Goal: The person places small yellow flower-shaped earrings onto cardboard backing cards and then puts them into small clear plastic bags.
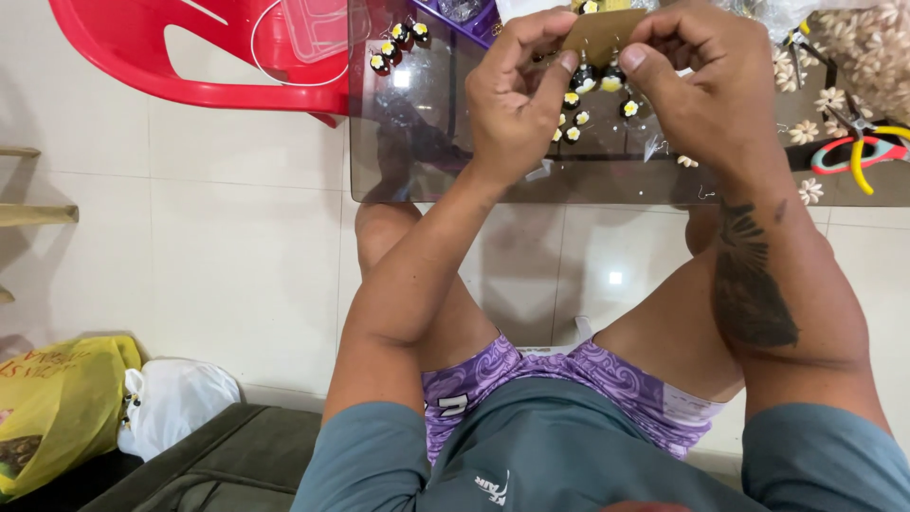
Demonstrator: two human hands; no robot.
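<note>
**Earring card pinched over the glass table**

A small brown card (595, 33) with two dark flower earrings (597, 76) hanging from it is held above the far edge of the glass table (417, 180). It is pinched closed by the left hand (517, 100) and the right hand (706, 90), one at each side. The card is judged light, thin and easily bent, the beads dangling and fragile; the card's edges are best gripped. Left of the table, on the floor, a yellow bag (62, 403) with red lettering and a white bag (175, 403) are seen.
</note>
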